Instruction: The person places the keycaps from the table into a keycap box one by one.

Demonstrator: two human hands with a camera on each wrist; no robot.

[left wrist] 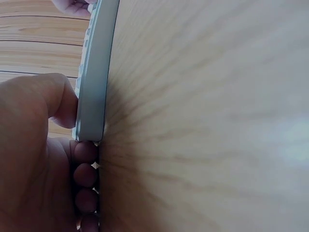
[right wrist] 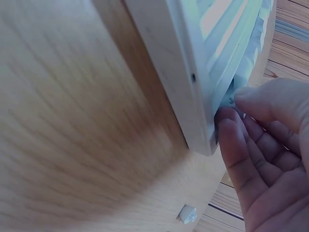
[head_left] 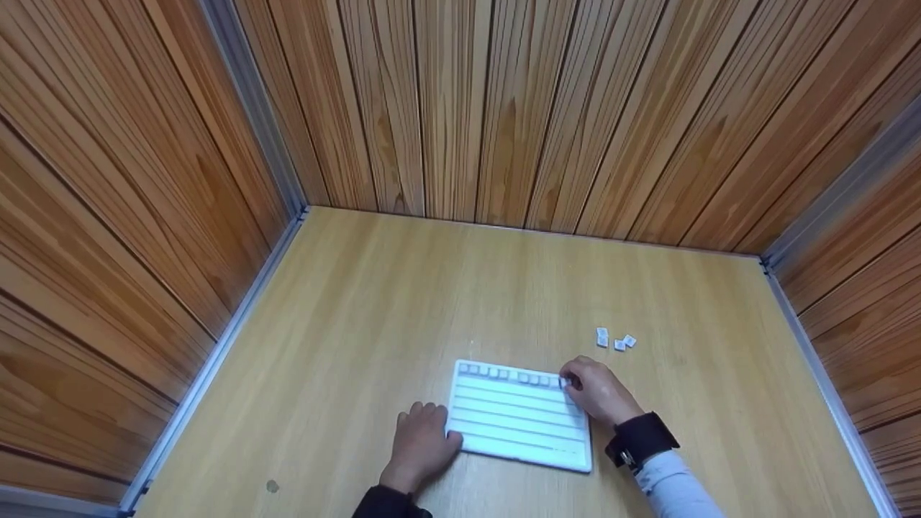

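Note:
A white grooved board (head_left: 518, 421) lies on the table, its far row filled with several small white tiles (head_left: 504, 374). The left hand (head_left: 423, 440) steadies the board's left edge. In the left wrist view, its thumb (left wrist: 63, 104) presses the top of the rim while the fingertips (left wrist: 86, 175) line up against the edge. At the far right corner, the right hand (head_left: 601, 392) pinches a small white tile (head_left: 565, 383) at the end of that row. Fingers mostly hide this tile in the right wrist view, where thumb and forefinger (right wrist: 234, 140) meet at the board's corner.
Several loose white tiles (head_left: 619, 345) lie on the table beyond the right hand. Wood-plank walls (head_left: 504, 108) with metal edging enclose the table (head_left: 403, 288) at the back and both sides. A dark round spot (head_left: 272, 486) marks the table at front left.

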